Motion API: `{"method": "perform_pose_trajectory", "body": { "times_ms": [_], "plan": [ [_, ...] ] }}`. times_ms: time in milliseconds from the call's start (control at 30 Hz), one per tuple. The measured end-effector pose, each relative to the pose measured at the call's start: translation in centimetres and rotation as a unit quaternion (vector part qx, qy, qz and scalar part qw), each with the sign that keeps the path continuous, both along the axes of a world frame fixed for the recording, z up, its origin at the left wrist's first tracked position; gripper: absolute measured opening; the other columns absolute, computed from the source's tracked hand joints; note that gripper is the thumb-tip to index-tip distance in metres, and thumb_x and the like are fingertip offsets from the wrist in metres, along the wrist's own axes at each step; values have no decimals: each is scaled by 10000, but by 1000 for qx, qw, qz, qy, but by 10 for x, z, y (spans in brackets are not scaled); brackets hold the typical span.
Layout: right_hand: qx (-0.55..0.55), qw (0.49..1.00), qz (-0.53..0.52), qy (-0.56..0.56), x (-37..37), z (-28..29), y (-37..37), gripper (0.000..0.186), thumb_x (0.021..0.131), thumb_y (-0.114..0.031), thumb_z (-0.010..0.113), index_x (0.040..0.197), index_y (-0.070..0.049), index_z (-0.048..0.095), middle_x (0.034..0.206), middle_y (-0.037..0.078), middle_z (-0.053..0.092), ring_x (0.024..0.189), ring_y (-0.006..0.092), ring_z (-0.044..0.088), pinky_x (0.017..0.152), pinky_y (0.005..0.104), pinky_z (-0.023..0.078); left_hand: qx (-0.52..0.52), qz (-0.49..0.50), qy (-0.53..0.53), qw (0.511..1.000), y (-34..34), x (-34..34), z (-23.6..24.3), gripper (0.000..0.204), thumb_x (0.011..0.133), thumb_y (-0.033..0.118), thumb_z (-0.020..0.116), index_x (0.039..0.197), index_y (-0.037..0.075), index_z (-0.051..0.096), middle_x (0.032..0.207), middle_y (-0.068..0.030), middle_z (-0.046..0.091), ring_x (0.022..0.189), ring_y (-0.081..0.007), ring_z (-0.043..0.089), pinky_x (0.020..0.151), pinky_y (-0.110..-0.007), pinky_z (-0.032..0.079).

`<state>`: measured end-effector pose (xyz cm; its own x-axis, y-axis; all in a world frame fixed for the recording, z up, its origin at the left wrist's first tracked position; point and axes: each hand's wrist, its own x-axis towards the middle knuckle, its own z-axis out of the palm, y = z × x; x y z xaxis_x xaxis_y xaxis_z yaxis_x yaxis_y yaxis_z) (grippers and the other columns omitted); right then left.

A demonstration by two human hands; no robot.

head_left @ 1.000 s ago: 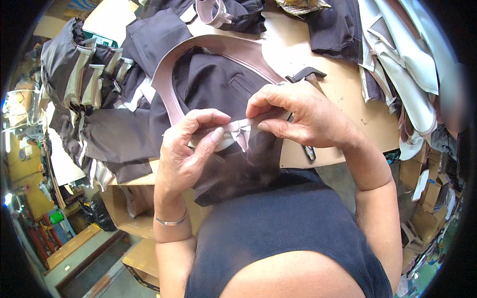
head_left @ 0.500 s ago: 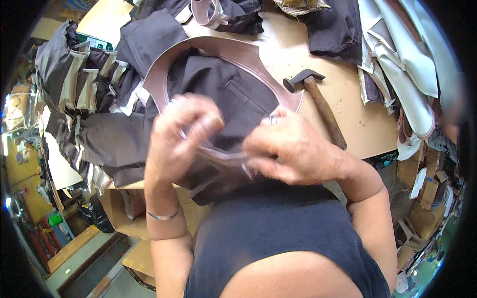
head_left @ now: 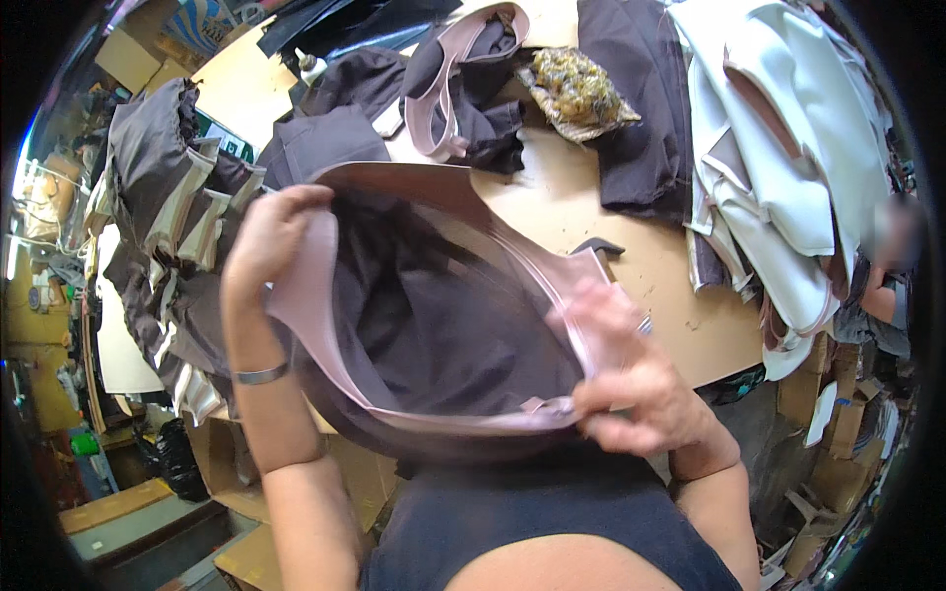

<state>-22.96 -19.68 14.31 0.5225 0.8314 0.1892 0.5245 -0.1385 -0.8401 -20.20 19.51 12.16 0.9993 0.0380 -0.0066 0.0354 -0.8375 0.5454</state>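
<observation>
Before me is a bag [head_left: 394, 177] with a dusty-pink rim, its mouth facing up and its dark brown cloth lining [head_left: 443, 315] showing inside. My left hand [head_left: 264, 241] is closed on the left side of the rim, fingers wrapped over the edge. At the right front corner my right hand [head_left: 636, 384] grips the rim, blurred by motion, near what looks like a zipper end. Just beyond the right corner shows the dark head of a hammer [head_left: 599, 248]; its handle is hidden behind the bag and hand.
Dark cloth pieces [head_left: 158, 148] are heaped at the left. Another pink-rimmed bag [head_left: 434, 108] lies at the back, beside a plastic bag of small yellowish bits [head_left: 576, 89]. White bag pieces [head_left: 769, 187] hang over the right side of the table [head_left: 690, 325]. A person [head_left: 882, 286] is at the far right.
My hands have moved apart, the left one up the rim and the right one toward the right front corner. The bag's mouth is spread wider and tilted, now covering the hammer's handle.
</observation>
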Motion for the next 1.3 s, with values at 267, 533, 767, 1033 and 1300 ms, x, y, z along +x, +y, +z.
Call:
{"method": "perform_pose_trajectory", "body": {
  "times_ms": [267, 533, 767, 1033, 1300],
  "plan": [
    [239, 913, -290, -157, 54, 7, 12, 186, 586, -11, 610, 635, -46, 434, 1308, 245, 372, 1223, 371, 398, 988, 414, 326, -215, -94, -267, 935, -33, 101, 129, 386, 793, 175, 550, 1138, 3, 544, 1113, -93, 572, 1014, -169, 533, 906, -267, 379],
    [231, 836, -354, -351, 147, -7, 83, 133, 588, 15, 582, 655, -31, 478, 1278, 238, 428, 1087, 295, 515, 874, 356, 429, -515, 31, -328, 791, -37, 210, 86, 337, 913, 353, 392, 1131, 138, 531, 1050, -8, 554, 934, -140, 494, 827, -318, 384],
    [112, 967, -84, -215, 150, -81, 118, 181, 598, 67, 551, 739, 6, 455, 1169, 275, 466, 1073, 395, 495, 864, 393, 442, -449, 140, 41, 882, -87, 150, -53, 921, 750, 528, 603, 1418, 109, 129, 1306, -203, 393, 1147, -321, 439, 947, -431, 358],
    [237, 969, -63, -15, 153, -100, 141, 370, 728, -176, 700, 1008, -19, 516, 1100, 162, 521, 1005, 303, 534, 864, 322, 451, -487, 91, -14, 869, -59, 134, -84, 831, 676, -117, 588, 1398, 64, 219, 1190, -223, 494, 974, -217, 555, 774, -265, 477],
    [-155, 945, -268, -105, 196, -94, 200, 810, 599, -270, 755, 1292, -191, 341, 1337, 249, 279, 1088, 467, 455, 881, 486, 440, -622, 47, -120, 772, 20, 74, -41, 708, 785, -102, 477, 1407, 60, 180, 1304, -128, 428, 1132, -204, 481, 967, -305, 390]
  ]
}}
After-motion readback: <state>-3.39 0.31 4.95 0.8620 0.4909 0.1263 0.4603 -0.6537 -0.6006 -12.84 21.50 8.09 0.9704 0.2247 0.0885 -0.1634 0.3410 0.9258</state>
